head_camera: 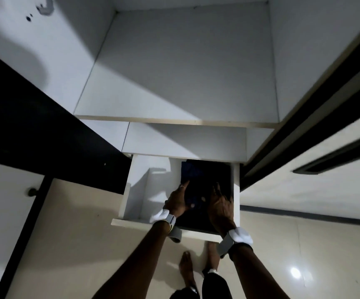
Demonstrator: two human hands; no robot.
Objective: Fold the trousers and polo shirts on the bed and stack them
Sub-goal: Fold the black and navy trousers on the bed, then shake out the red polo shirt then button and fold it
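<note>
As the person looks straight down into a white wardrobe (45, 50), there is one drawer (131, 223) pulled out, one shelf (174, 83) above it, and two hands inside the drawer. The drawer holds one stack of dark clothes (207, 175). It is too dark to count the pieces, or to say which are trousers and which are shirts. The stack fills the right part of the drawer and lies against its right wall, while the left part shows the white bottom.

The left hand (178, 200) rests on the near left part of the stack. Its fingers are spread and relaxed, and one finger is stretched along the left edge of the cloth. One thin ring (182, 186) is on that hand. The right hand (221, 205) lies flat on the near right part of the stack, with fingers straight and gripping nothing. Both hands touch the top of the stack.

Each wrist carries one white wristband (164, 214), so there are two in total. Near the drawer front, two bare feet (186, 264) stand on the pale floor (88, 234). On the left, one small round knob (31, 192) sits on a door.
</note>
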